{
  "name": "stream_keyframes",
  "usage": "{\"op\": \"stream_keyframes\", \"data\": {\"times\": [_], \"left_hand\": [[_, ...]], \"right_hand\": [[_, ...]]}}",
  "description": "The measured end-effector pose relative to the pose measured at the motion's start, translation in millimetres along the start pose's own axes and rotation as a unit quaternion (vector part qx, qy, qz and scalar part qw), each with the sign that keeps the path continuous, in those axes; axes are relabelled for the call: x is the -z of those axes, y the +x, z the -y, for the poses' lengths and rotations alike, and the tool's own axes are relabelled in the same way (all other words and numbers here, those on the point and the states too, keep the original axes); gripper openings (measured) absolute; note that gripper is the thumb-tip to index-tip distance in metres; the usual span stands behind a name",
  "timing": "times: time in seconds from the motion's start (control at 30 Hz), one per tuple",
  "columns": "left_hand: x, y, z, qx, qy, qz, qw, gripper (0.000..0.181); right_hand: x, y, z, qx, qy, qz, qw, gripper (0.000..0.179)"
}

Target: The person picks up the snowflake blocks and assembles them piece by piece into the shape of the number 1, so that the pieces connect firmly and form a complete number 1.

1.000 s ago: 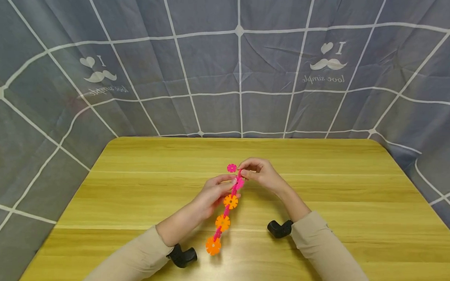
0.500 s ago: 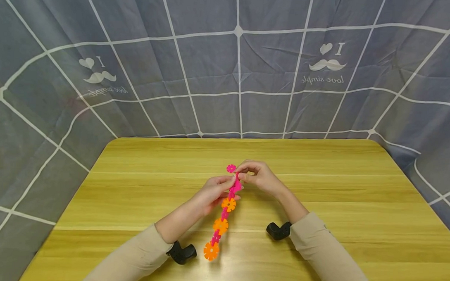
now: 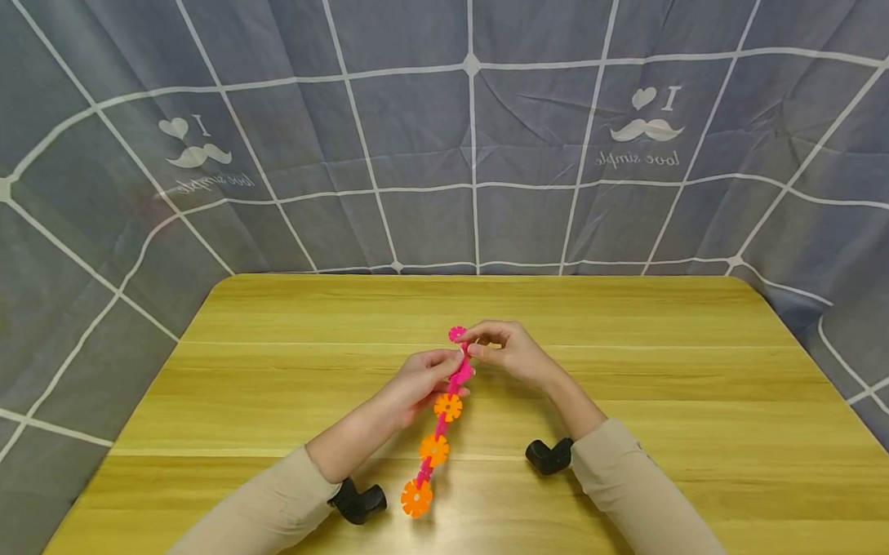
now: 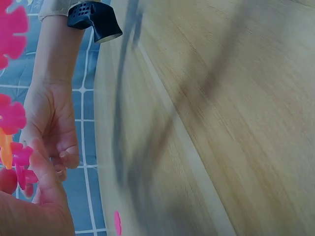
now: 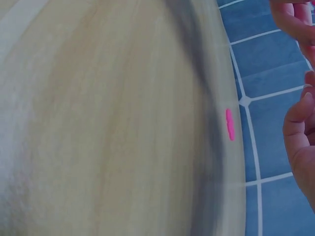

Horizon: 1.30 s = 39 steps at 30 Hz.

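A chain of interlocking snowflake discs [image 3: 434, 449], alternating orange and pink, slants down toward the near side of the head view. My left hand [image 3: 420, 381] holds its upper part, with the thumb over the pink discs. At the top end, the thumb and fingers of my right hand [image 3: 511, 352] pinch a pink disc, which they largely cover. A loose pink snowflake disc [image 3: 456, 333] lies on the table just beyond the fingertips. Cropped at the left edge of the left wrist view, the pink discs [image 4: 12, 116] look large and close.
Both hands work over a wood-grain table [image 3: 677, 359]. A grey-blue curtain [image 3: 537, 150] with white grid lines hangs behind it. Black wrist cameras [image 3: 548, 457] sit at both cuffs, low over the tabletop.
Both hands and the chain have shifted slightly toward the near left. My right fingers have come down closer to the left thumb, and now partly overlap the loose pink disc in view.
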<state>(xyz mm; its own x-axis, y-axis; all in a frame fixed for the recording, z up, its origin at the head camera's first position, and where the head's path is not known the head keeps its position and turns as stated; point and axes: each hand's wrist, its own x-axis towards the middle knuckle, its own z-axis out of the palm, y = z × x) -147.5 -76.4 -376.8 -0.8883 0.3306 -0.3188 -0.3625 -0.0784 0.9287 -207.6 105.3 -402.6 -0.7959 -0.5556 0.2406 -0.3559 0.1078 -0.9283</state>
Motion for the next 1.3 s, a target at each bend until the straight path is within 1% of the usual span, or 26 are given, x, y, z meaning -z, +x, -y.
{"op": "stream_keyframes", "data": {"times": [0.1,0.23,0.4,0.6,0.77,0.93,1.03,1.1,1.2,1.3], "left_hand": [[3.4,1.7,0.5,0.007,0.004,-0.021,0.9997,0.043],[8.9,4.8,-1.9,0.013,0.014,-0.055,0.9983,0.043],[13.5,6.9,-4.9,0.013,0.019,-0.085,0.9961,0.041],[18.4,10.6,-0.9,0.007,0.012,-0.094,0.9955,0.04],[20.9,13.0,2.6,0.014,0.01,-0.097,0.9952,0.041],[20.8,13.2,4.9,0.018,0.011,-0.1,0.9947,0.041],[20.1,13.7,6.3,0.016,0.012,-0.098,0.995,0.041],[19.7,14.3,7.9,0.015,0.012,-0.099,0.9949,0.039],[18.8,14.4,11.0,0.012,0.012,-0.098,0.9951,0.037],[17.8,14.0,14.1,0.007,0.01,-0.094,0.9955,0.037]], "right_hand": [[0.6,0.6,-2.6,-0.042,0.009,-0.008,0.999,0.021],[2.2,3.9,-7.2,-0.094,0.032,-0.022,0.9949,0.027],[2.9,11.3,-11.3,-0.119,0.027,-0.047,0.9914,0.028],[0.2,24.1,-19.9,-0.14,-0.011,-0.08,0.9868,0.029],[-5.2,35.5,-30.6,-0.156,-0.032,-0.103,0.9819,0.03],[-11.0,44.0,-40.9,-0.169,-0.074,-0.138,0.973,0.029],[-13.7,46.6,-41.6,-0.178,-0.119,-0.15,0.9652,0.028],[-15.0,47.8,-40.9,-0.179,-0.152,-0.147,0.9608,0.027],[-16.8,49.1,-39.8,-0.177,-0.209,-0.13,0.9528,0.028],[-18.2,50.0,-38.0,-0.182,-0.251,-0.115,0.9436,0.027]]}}
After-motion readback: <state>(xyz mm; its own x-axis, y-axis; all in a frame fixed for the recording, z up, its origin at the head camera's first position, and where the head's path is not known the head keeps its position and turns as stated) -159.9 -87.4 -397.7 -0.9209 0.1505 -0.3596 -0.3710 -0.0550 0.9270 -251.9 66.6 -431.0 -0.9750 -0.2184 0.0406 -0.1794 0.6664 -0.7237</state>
